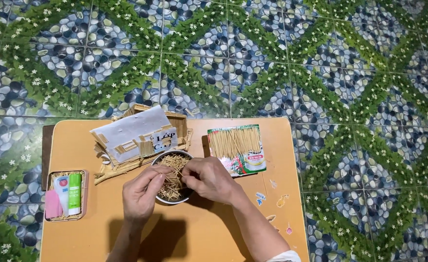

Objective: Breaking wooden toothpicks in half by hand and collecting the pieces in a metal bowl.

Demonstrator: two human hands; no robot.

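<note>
A small round bowl (159, 161) full of thin wooden sticks (174, 167) stands in the middle of an orange table (185, 237). My left hand (141, 194) rests on the bowl's near left rim, its fingers pinched together on a stick. Over the right side of the bowl, my right hand (210, 178) has its fingertips closed among the sticks. Just behind the bowl sits a little model house (136, 138) built of sticks, with a white paper roof.
A clear packet of sticks (237, 148) lies right of the bowl. At the table's left edge, a shallow tray (49, 194) holds a green glue stick (74, 194), a pink block and a white tube. Patterned pebble-and-leaf floor tiles (359, 97) surround the table.
</note>
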